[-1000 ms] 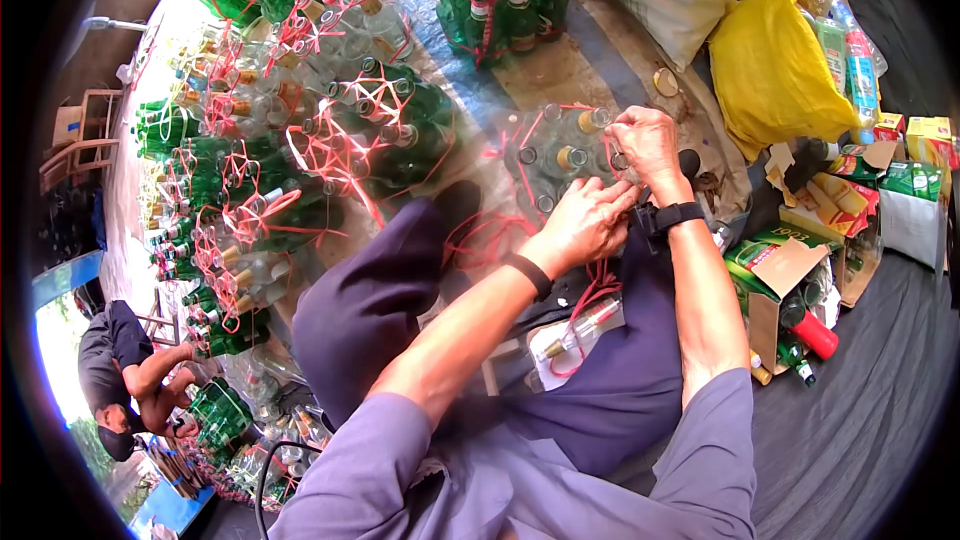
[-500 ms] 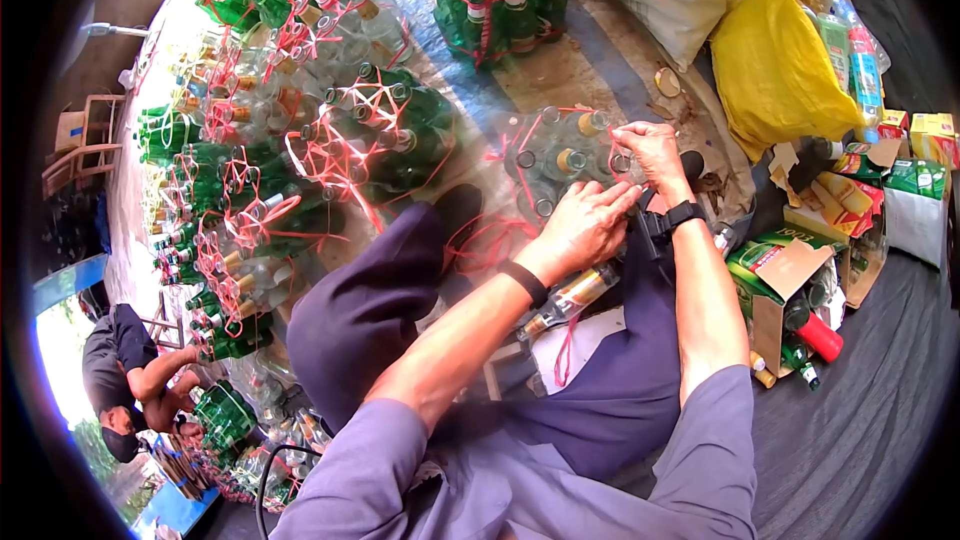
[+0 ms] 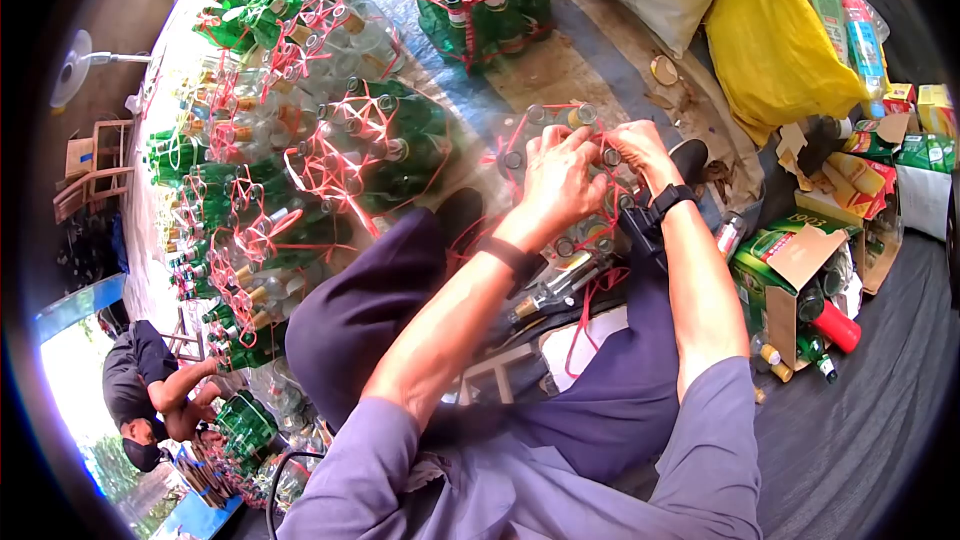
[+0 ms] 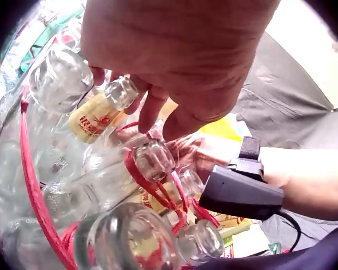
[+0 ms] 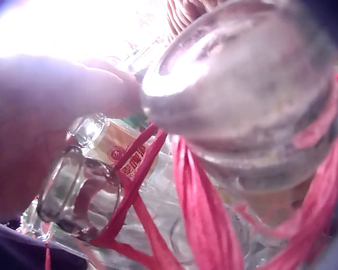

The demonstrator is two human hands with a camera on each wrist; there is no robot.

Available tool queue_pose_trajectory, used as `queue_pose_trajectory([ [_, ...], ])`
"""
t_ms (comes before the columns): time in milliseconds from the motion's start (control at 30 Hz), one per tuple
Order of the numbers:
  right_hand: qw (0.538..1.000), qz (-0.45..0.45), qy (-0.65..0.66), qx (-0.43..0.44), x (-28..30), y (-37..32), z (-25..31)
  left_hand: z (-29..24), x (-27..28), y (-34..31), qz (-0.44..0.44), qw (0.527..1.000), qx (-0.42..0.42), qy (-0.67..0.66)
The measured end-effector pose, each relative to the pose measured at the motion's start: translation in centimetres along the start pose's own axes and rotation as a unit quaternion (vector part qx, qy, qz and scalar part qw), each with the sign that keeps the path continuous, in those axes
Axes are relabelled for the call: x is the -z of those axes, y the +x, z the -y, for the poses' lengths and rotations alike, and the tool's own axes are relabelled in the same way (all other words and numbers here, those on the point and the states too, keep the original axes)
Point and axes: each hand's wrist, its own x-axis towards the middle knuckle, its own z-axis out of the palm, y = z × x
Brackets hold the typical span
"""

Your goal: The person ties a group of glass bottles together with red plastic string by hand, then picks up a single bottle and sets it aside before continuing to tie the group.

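Bottles (image 4: 84,188) bound with red string (image 5: 204,211), below the left hand (image 3: 558,180), its fingers apart, right hand (image 3: 643,152) just beside it at the same bottles, cannot tell whether it grips.

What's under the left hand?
Clear bottles tied with red string; one has a yellow label. From the head camera, the left hand covers some of them, so I can't tell how many are underneath.
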Motion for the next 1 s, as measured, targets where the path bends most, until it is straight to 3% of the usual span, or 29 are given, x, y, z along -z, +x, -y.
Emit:
queue_pose_trajectory([
  [100,0.999,-0.002,0.026,-0.034,0.0,-0.3,-0.4,0.2,-0.5,0.4,0.049,0.999,0.012,-0.006],
  [200,0.988,0.043,0.129,0.069,-0.3,0.5,-2.0,0.3,-0.4,1.1,0.117,0.991,0.064,-0.025],
  [333,0.988,0.049,0.129,0.071,-0.1,0.9,-2.8,0.1,-0.2,1.4,0.128,0.987,0.082,-0.044],
  [400,0.979,0.056,0.139,0.135,-0.4,1.7,-3.6,-0.1,-0.5,1.2,0.073,0.994,0.070,-0.033],
  [533,0.978,0.067,0.187,0.067,-0.1,0.0,-2.2,-0.1,-0.2,1.3,0.087,0.993,0.074,-0.028],
  [600,0.995,0.028,0.093,0.028,-0.2,1.0,-2.6,-0.1,0.2,1.5,0.125,0.988,0.088,-0.013],
  [700,0.999,0.026,0.021,-0.008,-0.1,2.1,-2.9,-0.4,0.5,1.7,0.088,0.990,0.104,-0.032],
  [933,0.998,0.042,-0.011,0.037,0.7,2.0,-2.7,-0.9,0.7,1.7,0.078,0.994,0.073,0.039],
  [1000,0.996,0.085,0.006,0.033,1.2,2.1,-3.2,-1.0,0.7,1.9,0.083,0.990,0.074,0.088],
])
